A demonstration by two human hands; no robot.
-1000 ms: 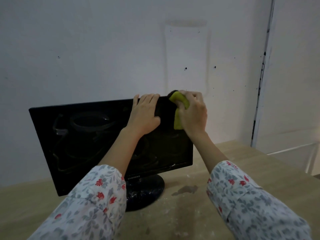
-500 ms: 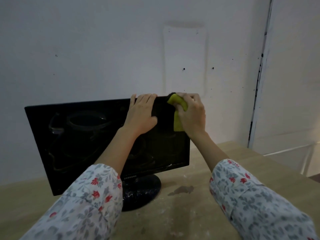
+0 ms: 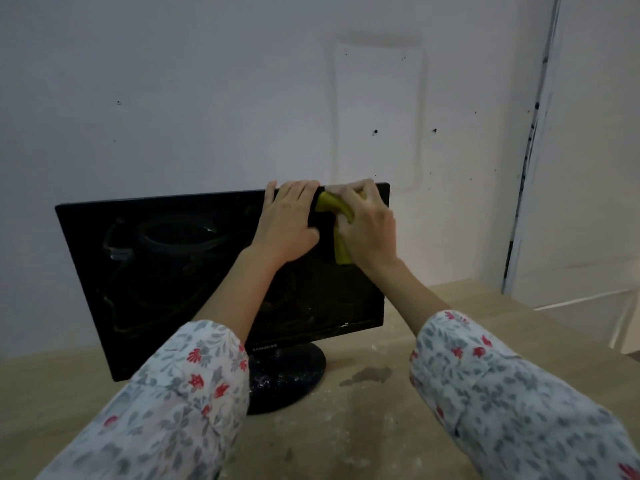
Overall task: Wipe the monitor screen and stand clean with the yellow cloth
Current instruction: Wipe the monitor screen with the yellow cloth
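While the monitor [image 3: 194, 271] stands where it did on the counter [image 3: 381, 427], the cloth [image 3: 337, 209] has slid leftward along the top edge over the past second, from the right corner toward the left hand [image 3: 289, 223]; I'd judge the top-right rim is getting its wipe now, with most of the screen and the stand [image 3: 287, 379] not yet done. From the left: the screen shows dull smears and swirls across its left half, which suggests plenty of wiping remains. The left hand has kept its place, laid nearly flat against the upper screen, fingers straight and hooked just over the top edge, thumb out to the side, steadying the panel and grasping nothing else. Just beside it, almost touching, the right hand [image 3: 369, 230] has its fingers curled round the cloth, pressing it to the bezel, a tail of it hanging down over the glass. The stand below is speckled with white dust, as is the counter around it
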